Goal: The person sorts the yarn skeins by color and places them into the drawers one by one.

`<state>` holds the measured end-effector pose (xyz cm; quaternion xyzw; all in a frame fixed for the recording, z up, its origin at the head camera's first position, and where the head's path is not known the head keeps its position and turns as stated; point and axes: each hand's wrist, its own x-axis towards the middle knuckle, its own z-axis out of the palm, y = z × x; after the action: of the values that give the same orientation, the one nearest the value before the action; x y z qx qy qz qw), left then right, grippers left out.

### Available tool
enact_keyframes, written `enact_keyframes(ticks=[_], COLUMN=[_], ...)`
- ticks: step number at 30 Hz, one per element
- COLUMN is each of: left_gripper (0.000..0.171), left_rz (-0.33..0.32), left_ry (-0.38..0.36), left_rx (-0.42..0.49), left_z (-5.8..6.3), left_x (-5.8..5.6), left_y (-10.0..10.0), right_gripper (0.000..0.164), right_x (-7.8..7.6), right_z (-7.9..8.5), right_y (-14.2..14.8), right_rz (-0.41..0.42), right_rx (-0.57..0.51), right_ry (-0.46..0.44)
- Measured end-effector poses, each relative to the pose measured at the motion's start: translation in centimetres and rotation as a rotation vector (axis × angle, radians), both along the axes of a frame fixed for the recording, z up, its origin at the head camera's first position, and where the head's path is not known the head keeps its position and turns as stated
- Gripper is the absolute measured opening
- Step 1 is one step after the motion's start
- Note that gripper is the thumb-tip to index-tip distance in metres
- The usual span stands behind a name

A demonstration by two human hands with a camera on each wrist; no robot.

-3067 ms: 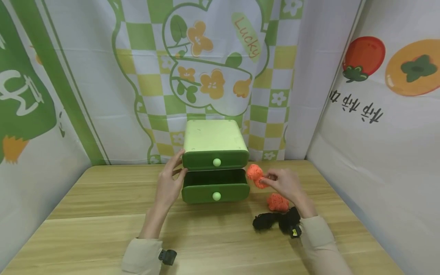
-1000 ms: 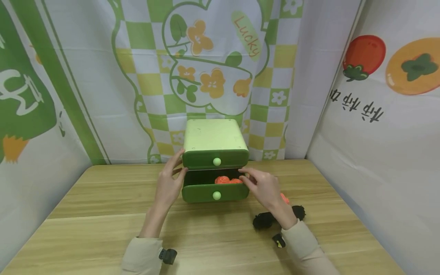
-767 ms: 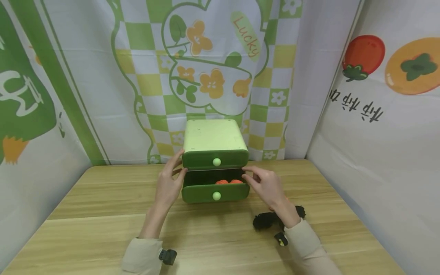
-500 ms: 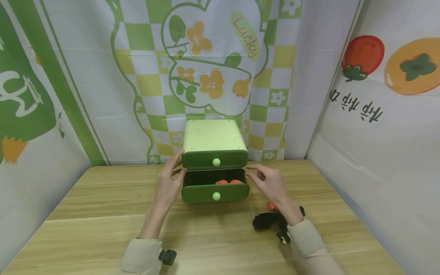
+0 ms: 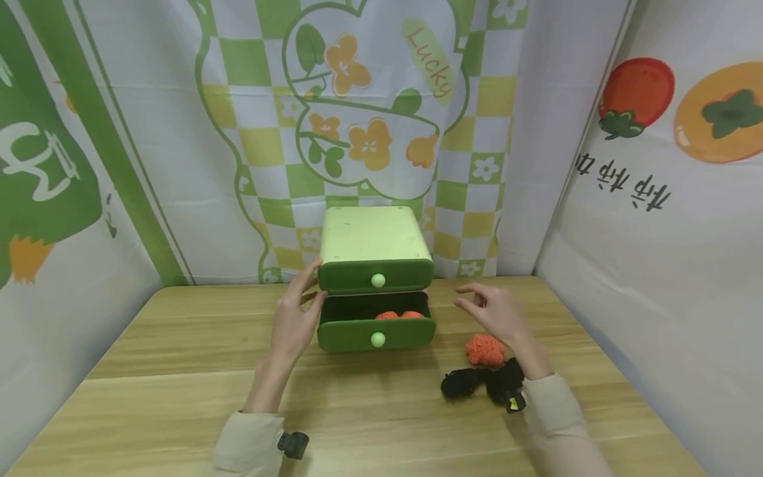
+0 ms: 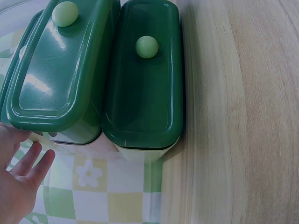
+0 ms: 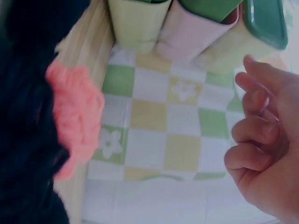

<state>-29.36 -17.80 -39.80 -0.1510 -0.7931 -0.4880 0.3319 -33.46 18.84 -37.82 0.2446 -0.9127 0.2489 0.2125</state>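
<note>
The small light-green cabinet (image 5: 375,233) has dark-green drawers. A middle drawer (image 5: 377,336) is pulled out with an orange yarn skein (image 5: 411,315) inside, its two lumps partly hidden by the drawer front. The top drawer (image 5: 346,277) is closed, as is the bottom drawer (image 6: 145,88), which shows in the left wrist view. My left hand (image 5: 293,324) touches the cabinet's left side beside these drawers, fingers extended. To the right, my right hand (image 5: 497,315) hovers with loosely curled fingers, holding nothing. Below it on the table lies another bundle of orange yarn (image 5: 485,350).
A black yarn skein (image 5: 461,383) lies in front of the orange bundle, partly behind the right forearm. A small black wrist camera (image 5: 293,445) sits on the left wrist. Printed cloth (image 5: 256,86) hangs right behind the wooden table (image 5: 179,397).
My right hand carried an orange yarn skein into the open drawer and let go of it. It has since drawn back to the right. My left hand stays in place.
</note>
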Motion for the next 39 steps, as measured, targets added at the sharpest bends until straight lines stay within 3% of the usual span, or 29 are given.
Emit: enact_keyframes(ticks=[6, 15, 26, 34, 39], left_gripper=[0.063, 0.063, 0.063, 0.063, 0.063], left_rz=[-0.001, -0.008, -0.018, -0.011, -0.005], left_ry=[0.001, 0.015, 0.005, -0.008, -0.007], left_rx=[-0.001, -0.004, 0.017, 0.005, 0.002], left_z=[0.1, 0.1, 0.1, 0.2, 0.2], left_x=[-0.1, 0.0, 0.0, 0.1, 0.2], left_y=[0.1, 0.3, 0.3, 0.1, 0.0], right_gripper=[0.035, 0.044, 0.05, 0.052, 0.05], right_x=[-0.7, -1.3, -1.9, -1.8, -1.7], right_z=[-0.4, -1.4, -2.4, -2.5, -2.5], right_y=[1.8, 3.7, 5.0, 5.2, 5.3], right_rz=[-0.047, -0.007, 0.062, 0.07, 0.075], right_rx=[0.112, 0.161, 0.146, 0.162, 0.157], right_ry=[-0.169, -0.391, -0.475, -0.502, -0.568])
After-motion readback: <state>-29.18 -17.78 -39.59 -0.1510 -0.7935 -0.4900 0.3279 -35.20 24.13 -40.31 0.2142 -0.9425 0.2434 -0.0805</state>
